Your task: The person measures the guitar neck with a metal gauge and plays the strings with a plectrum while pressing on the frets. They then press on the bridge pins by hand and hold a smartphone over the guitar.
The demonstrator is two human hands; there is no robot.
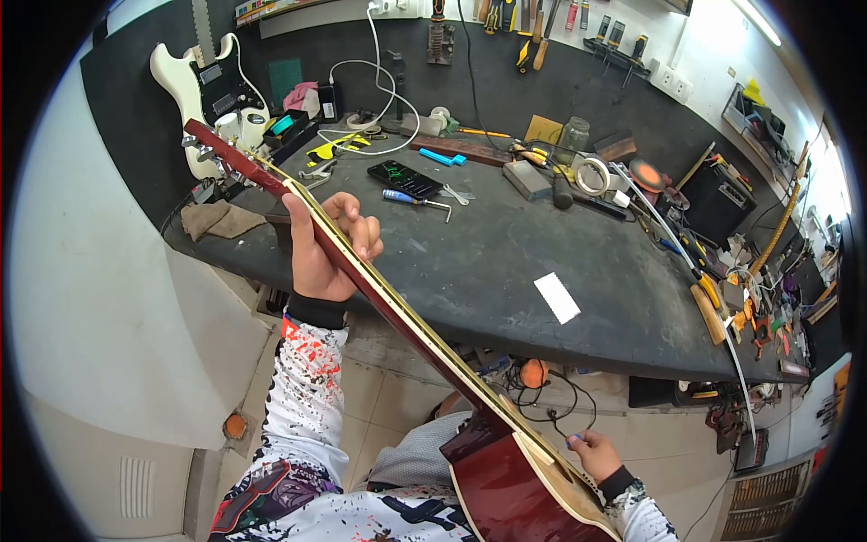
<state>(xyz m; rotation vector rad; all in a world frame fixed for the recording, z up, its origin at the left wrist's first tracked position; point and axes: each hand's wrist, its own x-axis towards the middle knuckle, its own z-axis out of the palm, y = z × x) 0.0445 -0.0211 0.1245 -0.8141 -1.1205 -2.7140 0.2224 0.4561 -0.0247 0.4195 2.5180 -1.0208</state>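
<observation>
An acoustic guitar (519,483) with a dark red body lies across my lap, its neck rising toward the upper left. My left hand (330,248) is wrapped round the neck near the headstock (221,154), thumb on the near side and fingers curled over the fretboard. Over the strings at the body, my right hand (596,454) is closed in a pinch. A small blue pick (574,441) shows at its fingertips, partly hidden. The lower part of the guitar body is cut off by the view's edge.
On the dark workbench (470,262) lie a phone (404,179), a blue-handled hex driver (415,200), a white card (556,298) and a brown cloth (221,219). A white electric guitar (194,81) stands behind the headstock. Tools and a tape roll (592,176) crowd the right side.
</observation>
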